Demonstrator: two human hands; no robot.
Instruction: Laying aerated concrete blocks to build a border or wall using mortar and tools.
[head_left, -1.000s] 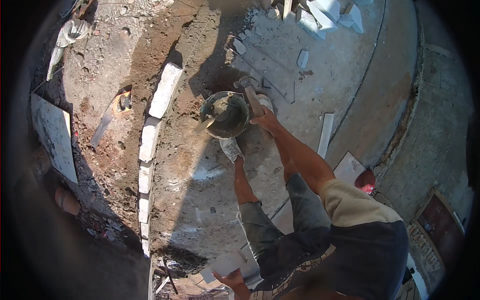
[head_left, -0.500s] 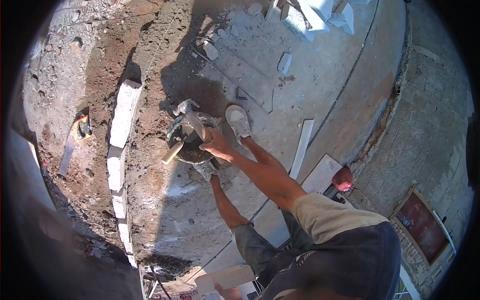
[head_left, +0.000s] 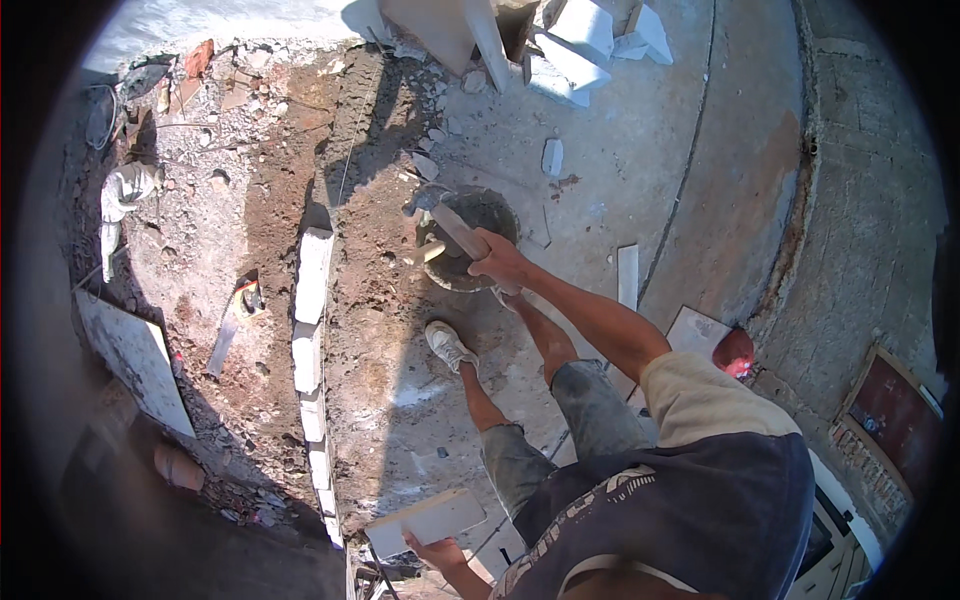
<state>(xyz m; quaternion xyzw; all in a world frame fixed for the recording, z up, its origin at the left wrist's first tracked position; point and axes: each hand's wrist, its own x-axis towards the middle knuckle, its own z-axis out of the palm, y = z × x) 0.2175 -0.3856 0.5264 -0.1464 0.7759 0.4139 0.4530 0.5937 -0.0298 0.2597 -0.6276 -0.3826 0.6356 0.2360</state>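
Observation:
My right hand (head_left: 502,262) is closed round the handle of a hammer (head_left: 462,232), its metal head pointing away to the upper left. Under the hammer stands a round bucket (head_left: 505,215) with dark, wet-looking mix inside. A light wooden handle (head_left: 427,253) sticks out over the bucket's left rim; the tool it belongs to is partly hidden. Low in the picture, my left hand (head_left: 435,550) grips the edge of a pale rectangular block (head_left: 440,518), tilted beside my body. To its left runs a row of white blocks (head_left: 312,275) set end to end in the soil.
A taut string (head_left: 347,175) runs along the block row. Beyond the row, a handsaw (head_left: 228,330) lies on rubble, near a pale board (head_left: 137,350). White block pieces (head_left: 570,60) are piled at the far side. A narrow white strip (head_left: 627,275) lies on the concrete right of the bucket.
The view has shifted, and my left foot has stepped away from the bucket. The hammer remains in my right hand. My left hand and its block now show more fully.

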